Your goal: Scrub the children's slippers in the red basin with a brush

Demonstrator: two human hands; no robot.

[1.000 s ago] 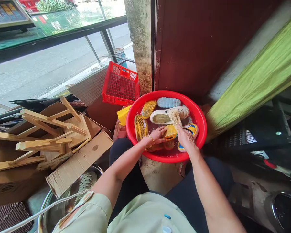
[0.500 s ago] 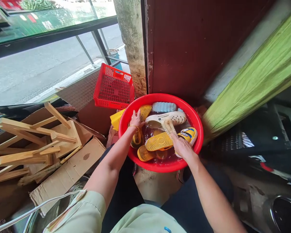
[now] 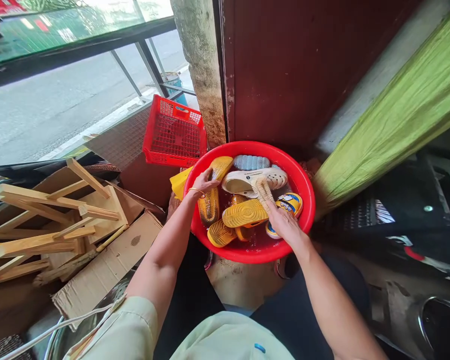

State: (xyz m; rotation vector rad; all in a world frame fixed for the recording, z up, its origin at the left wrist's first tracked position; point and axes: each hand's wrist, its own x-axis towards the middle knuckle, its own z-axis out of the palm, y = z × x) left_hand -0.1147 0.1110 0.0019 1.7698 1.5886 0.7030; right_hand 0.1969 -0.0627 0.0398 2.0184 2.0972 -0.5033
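A round red basin (image 3: 308,210) with water holds several slippers and clogs. My left hand (image 3: 206,183) is closed on the edge of a yellow slipper (image 3: 222,166) at the basin's left side. Below that hand rests another yellow textured slipper (image 3: 209,207). My right hand (image 3: 285,222) grips a beige bristled scrub brush (image 3: 261,190), its head against a cream clog (image 3: 243,182). Yellow ridged soles (image 3: 244,214) lie in front of the clog. A yellow and blue slipper (image 3: 290,202) is beside my right hand, partly covered by it. A grey-blue ribbed slipper (image 3: 252,162) sits at the back.
A red plastic crate (image 3: 176,132) stands behind the basin on the left, near a yellow item (image 3: 180,183). Upturned wooden stools (image 3: 60,215) and cardboard (image 3: 112,265) are at left. A dark red panel (image 3: 285,70) rises behind; green cloth (image 3: 390,115) hangs at right.
My left hand has shifted slightly left and down, its fingers drawing in from spread to closed on the yellow slipper, which has tilted. The brush has moved slightly on the cream clog.
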